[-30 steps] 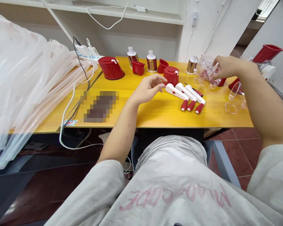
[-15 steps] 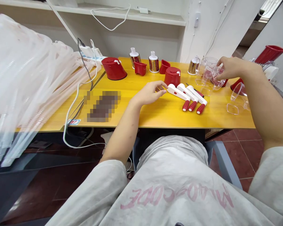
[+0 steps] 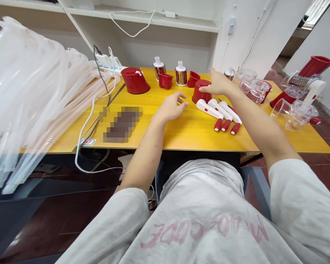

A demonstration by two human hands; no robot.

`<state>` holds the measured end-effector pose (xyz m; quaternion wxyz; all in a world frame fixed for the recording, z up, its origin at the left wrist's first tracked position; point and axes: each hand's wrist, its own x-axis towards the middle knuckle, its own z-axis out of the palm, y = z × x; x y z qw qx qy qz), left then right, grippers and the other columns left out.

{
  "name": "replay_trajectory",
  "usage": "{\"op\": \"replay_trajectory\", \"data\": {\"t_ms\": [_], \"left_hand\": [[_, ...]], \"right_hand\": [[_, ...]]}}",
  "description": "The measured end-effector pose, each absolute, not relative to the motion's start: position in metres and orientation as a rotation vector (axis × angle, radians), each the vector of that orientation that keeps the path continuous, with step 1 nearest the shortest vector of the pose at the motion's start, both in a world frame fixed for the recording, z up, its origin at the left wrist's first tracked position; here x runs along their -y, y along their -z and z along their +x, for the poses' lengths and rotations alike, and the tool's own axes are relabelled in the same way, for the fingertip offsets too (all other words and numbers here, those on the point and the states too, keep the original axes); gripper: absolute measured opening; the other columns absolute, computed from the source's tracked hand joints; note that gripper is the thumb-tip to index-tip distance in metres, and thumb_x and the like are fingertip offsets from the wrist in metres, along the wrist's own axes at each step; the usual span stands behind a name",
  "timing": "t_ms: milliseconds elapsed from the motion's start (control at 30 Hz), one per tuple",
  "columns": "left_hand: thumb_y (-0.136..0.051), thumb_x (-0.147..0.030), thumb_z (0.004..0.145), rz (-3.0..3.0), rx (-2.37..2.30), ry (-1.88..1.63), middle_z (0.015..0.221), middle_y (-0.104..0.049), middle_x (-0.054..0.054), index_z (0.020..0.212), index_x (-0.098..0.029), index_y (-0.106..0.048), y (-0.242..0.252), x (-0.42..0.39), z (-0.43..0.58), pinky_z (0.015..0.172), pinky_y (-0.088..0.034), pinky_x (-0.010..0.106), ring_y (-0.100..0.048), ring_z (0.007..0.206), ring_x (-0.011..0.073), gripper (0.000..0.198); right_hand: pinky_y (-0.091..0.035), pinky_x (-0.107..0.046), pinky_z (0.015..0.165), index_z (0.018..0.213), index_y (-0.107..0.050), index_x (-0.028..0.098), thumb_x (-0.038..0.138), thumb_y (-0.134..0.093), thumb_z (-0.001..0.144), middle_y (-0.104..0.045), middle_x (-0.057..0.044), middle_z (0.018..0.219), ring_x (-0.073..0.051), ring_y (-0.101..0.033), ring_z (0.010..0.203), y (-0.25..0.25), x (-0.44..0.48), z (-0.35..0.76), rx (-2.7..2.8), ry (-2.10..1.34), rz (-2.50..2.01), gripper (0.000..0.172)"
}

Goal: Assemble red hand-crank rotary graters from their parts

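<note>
1. Table [image 3: 178, 138], yellow, runs wide beneath both my hands.
2. Heap of plastic bags [image 3: 35, 88] fills the far left, pale and translucent.
3. Assembled grater [image 3: 302, 81] stands toward the right end, clear plastic parts [image 3: 257, 91] to its left.
4. Right hand [image 3: 220, 85], reaching over the middle: I've got fingers spread, grip slack, thumb in front of the nearer red base [image 3: 200, 95]. Touching? From this distance I can't tell.
5. Left hand [image 3: 170, 107]: unclenched, fingers lightly curled, holding nothing, just left of three white cranks [image 3: 220, 110].
6. Other red base [image 3: 134, 82], well apart, sits near the bags.
7. Those cranks! Side by side in front of the nearer base, red grips toward me.
8. Two grater drums [image 3: 181, 76] stand upright behind, small red pieces [image 3: 165, 81] beside them.
</note>
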<state>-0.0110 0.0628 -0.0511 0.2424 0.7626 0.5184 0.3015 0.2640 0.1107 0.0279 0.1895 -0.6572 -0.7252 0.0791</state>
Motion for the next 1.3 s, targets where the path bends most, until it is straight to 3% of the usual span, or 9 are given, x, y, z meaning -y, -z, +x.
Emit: {"op": "replay_trajectory", "data": {"t_ms": [233,333,433,500,767,967,1067,1200,1300], "left_hand": [[-0.082,-0.045,0.108,2.082,-1.266,-1.025,0.164,-0.078,0.024,0.167,-0.019,-0.066,0.068,-0.078,-0.014,0.131,-0.065,0.062,-0.08,0.138,0.0386,0.067],[-0.085,-0.072,0.109,2.061,-1.083,-1.228,0.175,-0.069,0.025,0.174,-0.024,-0.059,0.075,-0.09,-0.012,0.139,-0.059,0.061,-0.072,0.157,0.0419,0.086],[-0.066,-0.106,0.11,1.99,-0.894,-1.484,0.182,-0.062,0.02,0.176,-0.035,-0.055,0.074,-0.101,-0.013,0.148,-0.05,0.061,-0.06,0.173,0.0417,0.098],[-0.057,-0.112,0.108,1.93,-0.813,-1.552,0.182,-0.063,0.017,0.174,-0.039,-0.056,0.071,-0.104,-0.014,0.148,-0.049,0.062,-0.061,0.173,0.0418,0.098],[-0.082,-0.115,0.091,1.992,-0.369,-1.184,0.18,-0.07,0.02,0.176,-0.035,-0.061,0.061,-0.086,-0.014,0.142,-0.059,0.06,-0.069,0.168,0.0447,0.118],[-0.121,-0.08,0.071,2.043,-0.438,-0.779,0.172,-0.077,0.021,0.166,-0.029,-0.075,0.056,-0.071,-0.012,0.138,-0.061,0.064,-0.071,0.167,0.0496,0.117],[-0.125,-0.071,0.067,2.059,-0.485,-0.769,0.174,-0.077,0.021,0.16,-0.027,-0.079,0.049,-0.061,-0.011,0.149,-0.052,0.068,-0.069,0.171,0.0503,0.112],[-0.123,-0.069,0.069,2.047,-0.573,-0.755,0.179,-0.075,0.02,0.165,-0.031,-0.077,0.041,-0.05,-0.01,0.147,-0.056,0.064,-0.067,0.175,0.0483,0.113],[-0.123,-0.069,0.069,2.068,-0.59,-0.743,0.178,-0.075,0.019,0.166,-0.031,-0.077,0.038,-0.048,-0.011,0.148,-0.055,0.064,-0.067,0.175,0.0483,0.114]], "right_hand": [[-0.052,-0.075,0.154,0.171,-0.069,0.014,0.042,-0.111,0.073,-0.075,-0.026,0.177,-0.051,-0.071,0.169,-0.002,-0.153,0.268,1.883,-0.364,-1.634,0.11],[-0.054,-0.07,0.153,0.166,-0.073,0.015,0.04,-0.106,0.078,-0.079,-0.022,0.171,-0.048,-0.074,0.165,-0.018,-0.145,0.272,1.795,-0.292,-1.541,0.096],[-0.06,-0.07,0.148,0.153,-0.082,0.022,0.045,-0.107,0.08,-0.084,-0.016,0.162,-0.046,-0.077,0.157,-0.041,-0.117,0.272,1.875,-0.281,-1.379,0.08],[-0.064,-0.069,0.143,0.146,-0.088,0.025,0.051,-0.108,0.081,-0.087,-0.014,0.156,-0.044,-0.08,0.149,-0.052,-0.087,0.271,2.005,-0.341,-1.286,0.073],[-0.067,-0.072,0.133,0.145,-0.092,0.031,0.056,-0.111,0.081,-0.09,-0.012,0.148,-0.046,-0.083,0.139,-0.005,0.014,0.261,2.333,-0.405,-1.117,0.072],[-0.061,-0.078,0.14,0.163,-0.083,0.031,0.066,-0.108,0.085,-0.081,-0.015,0.169,-0.05,-0.076,0.158,0.028,0.021,0.271,2.27,-0.587,-1.151,0.089],[-0.058,-0.077,0.146,0.168,-0.079,0.035,0.07,-0.105,0.089,-0.077,-0.015,0.176,-0.049,-0.074,0.162,0.012,0.027,0.29,2.211,-0.539,-1.157,0.09],[-0.047,-0.081,0.153,0.158,-0.08,0.037,0.075,-0.096,0.101,-0.075,-0.018,0.174,-0.052,-0.066,0.169,-0.033,0.03,0.345,1.911,-0.101,-1.462,0.071],[-0.042,-0.087,0.151,0.161,-0.073,0.03,0.077,-0.097,0.1,-0.066,-0.027,0.181,-0.059,-0.053,0.18,-0.061,0.019,0.39,1.732,0.168,-1.802,0.08]]}}
